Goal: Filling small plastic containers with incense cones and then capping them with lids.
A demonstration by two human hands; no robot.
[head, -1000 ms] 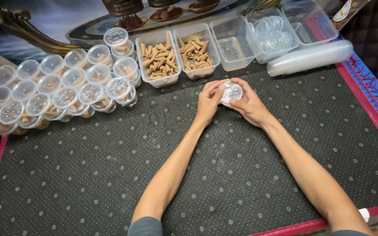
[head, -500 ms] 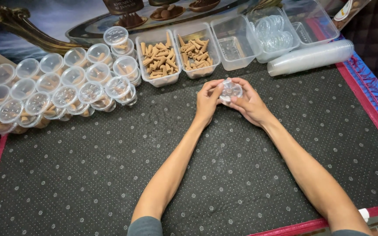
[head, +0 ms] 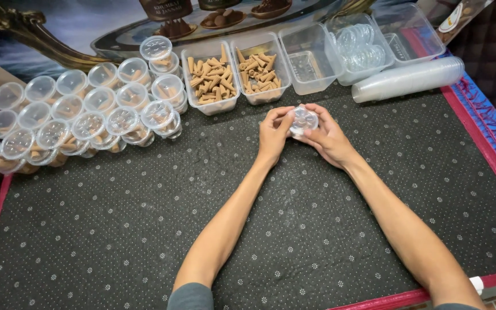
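While both hands meet over the dark dotted mat [head: 259, 229], the left hand [head: 272, 136] and right hand [head: 329, 139] close their fingers around a small clear plastic lidded cup [head: 303, 120], seemingly to steady its lid. Behind stand two clear rectangular tubs of tan incense cones [head: 233, 74]; stacked lidded cups [head: 87, 120] sit at left.

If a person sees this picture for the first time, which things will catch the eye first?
First, the left hand and right hand meeting at the centre of the dotted dark mat, both holding a small clear round container. Next, the big cluster of lidded clear cups at the far left. Behind the hands, two clear trays of tan cones stand side by side.
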